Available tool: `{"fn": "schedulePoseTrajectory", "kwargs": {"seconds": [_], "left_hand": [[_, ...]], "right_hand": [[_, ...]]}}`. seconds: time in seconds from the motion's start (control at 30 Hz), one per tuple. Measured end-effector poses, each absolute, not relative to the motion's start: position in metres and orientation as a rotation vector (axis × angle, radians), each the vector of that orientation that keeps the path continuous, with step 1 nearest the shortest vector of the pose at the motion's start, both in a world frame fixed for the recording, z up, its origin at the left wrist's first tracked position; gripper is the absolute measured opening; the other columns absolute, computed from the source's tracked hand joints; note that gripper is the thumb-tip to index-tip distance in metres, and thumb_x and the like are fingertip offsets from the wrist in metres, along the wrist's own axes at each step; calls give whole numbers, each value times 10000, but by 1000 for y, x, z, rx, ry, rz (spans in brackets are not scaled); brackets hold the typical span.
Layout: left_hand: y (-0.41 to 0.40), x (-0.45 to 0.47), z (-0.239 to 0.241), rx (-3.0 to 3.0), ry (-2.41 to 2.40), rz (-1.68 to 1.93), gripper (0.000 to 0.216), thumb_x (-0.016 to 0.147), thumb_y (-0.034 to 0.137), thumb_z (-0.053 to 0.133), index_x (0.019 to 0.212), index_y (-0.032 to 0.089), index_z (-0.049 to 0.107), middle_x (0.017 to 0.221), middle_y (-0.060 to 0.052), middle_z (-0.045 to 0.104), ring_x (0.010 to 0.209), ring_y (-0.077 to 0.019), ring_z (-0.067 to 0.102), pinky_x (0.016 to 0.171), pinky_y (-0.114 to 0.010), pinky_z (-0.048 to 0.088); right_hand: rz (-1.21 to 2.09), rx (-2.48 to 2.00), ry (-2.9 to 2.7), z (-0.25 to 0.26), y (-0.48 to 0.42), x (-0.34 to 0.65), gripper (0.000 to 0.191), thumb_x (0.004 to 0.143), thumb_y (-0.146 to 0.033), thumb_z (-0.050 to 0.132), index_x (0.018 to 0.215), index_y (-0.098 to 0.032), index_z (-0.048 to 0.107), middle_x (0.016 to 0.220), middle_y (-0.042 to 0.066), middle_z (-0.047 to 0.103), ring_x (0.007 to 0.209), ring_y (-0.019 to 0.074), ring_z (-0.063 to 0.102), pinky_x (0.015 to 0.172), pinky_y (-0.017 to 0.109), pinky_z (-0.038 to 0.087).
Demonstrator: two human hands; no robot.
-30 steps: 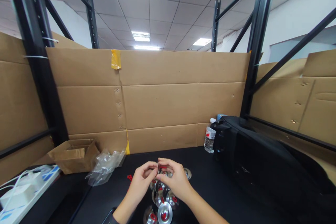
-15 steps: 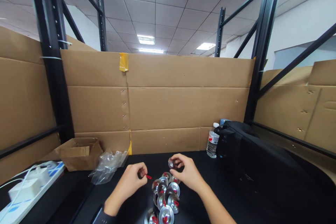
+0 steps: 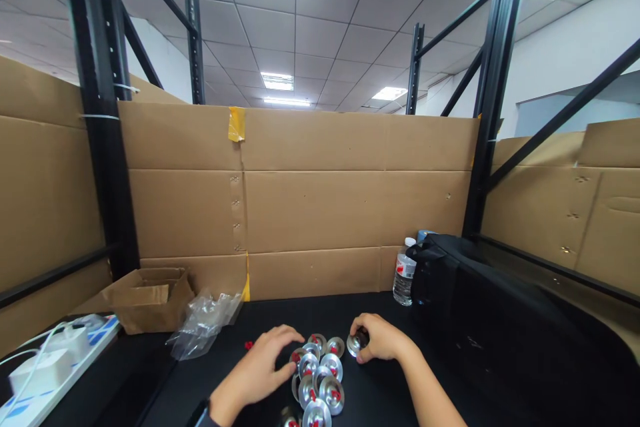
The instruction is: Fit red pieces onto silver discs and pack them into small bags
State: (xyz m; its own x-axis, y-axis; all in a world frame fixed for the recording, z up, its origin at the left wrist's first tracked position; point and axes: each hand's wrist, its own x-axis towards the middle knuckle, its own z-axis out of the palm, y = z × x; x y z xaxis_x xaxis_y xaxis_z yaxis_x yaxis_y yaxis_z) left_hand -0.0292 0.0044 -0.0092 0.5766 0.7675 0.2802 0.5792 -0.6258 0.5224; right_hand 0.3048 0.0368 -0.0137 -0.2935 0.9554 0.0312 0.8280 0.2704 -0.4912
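Several shiny, domed metal discs (image 3: 332, 395) with red bits at their centres lie overlapping in a pile on the black tabletop. My left hand (image 3: 263, 367) is over the pile's left side, its thumb and fingers spread apart around a disc there; whether they touch it I cannot tell. To the right of the pile, my right hand (image 3: 383, 340) grips one metal disc (image 3: 354, 345) by its edge, low at the table. A small red piece (image 3: 249, 345) lies on the table behind my left hand.
At the back left are an open cardboard box (image 3: 150, 300) and a clear plastic bag (image 3: 207, 323). A power strip (image 3: 65, 373) with plugs lies far left. On the right stand a water bottle (image 3: 404, 273) and a large black bag (image 3: 500, 320). Cardboard walls (image 3: 310, 213) enclose the table.
My right hand has moved right and down with its disc. My left hand has released the small red piece onto the table and moved right to the pile, fingers opening.
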Motion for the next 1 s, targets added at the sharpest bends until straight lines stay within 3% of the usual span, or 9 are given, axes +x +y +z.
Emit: {"fn": "schedulePoseTrajectory", "kwargs": {"seconds": [0.2,0.4,0.53,0.67,0.8,1.0], "left_hand": [[0,3,-34,2463,1176,665,367,879,163,538,1194,298,668,1187,-28,671,1119,-213,584,991,-306,413],[6,-4,-34,2415,1248,716,283,944,290,519,1176,284,681,1163,-43,681,1084,-221,598,963,-321,420],[0,3,-27,2502,1251,736,294,875,286,644,1165,307,690,1201,-43,646,1105,-240,561,945,-335,397],[-3,12,-34,2543,1320,648,240,891,227,627,1083,338,718,1100,-10,665,1061,-233,563,911,-338,371],[-4,19,-40,2577,1381,634,166,891,209,609,944,296,740,1097,-20,662,1064,-250,543,908,-370,355],[-6,30,-41,2634,1289,675,384,876,85,495,1089,304,729,1191,-48,657,1095,-249,517,919,-385,369]], "right_hand": [[518,-1581,-2236,-16,37,304,321,532,-124,868,823,-211,768,918,8,667,842,172,610,696,232,428],[487,-1656,-2251,-20,37,306,291,512,-126,871,761,-205,743,897,-1,659,847,171,599,681,225,397],[395,-1755,-2196,-18,34,304,218,596,-141,802,786,-221,731,954,7,671,917,191,612,722,246,390],[424,-1740,-2185,-12,31,301,213,634,-168,771,832,-231,722,966,14,671,928,203,620,748,259,405],[416,-1569,-2145,-5,29,295,185,725,-216,731,909,-226,712,1006,32,652,989,211,619,828,275,432],[454,-1412,-2135,2,24,279,185,742,-182,719,923,-219,709,1022,34,647,998,204,617,880,286,437]]}}
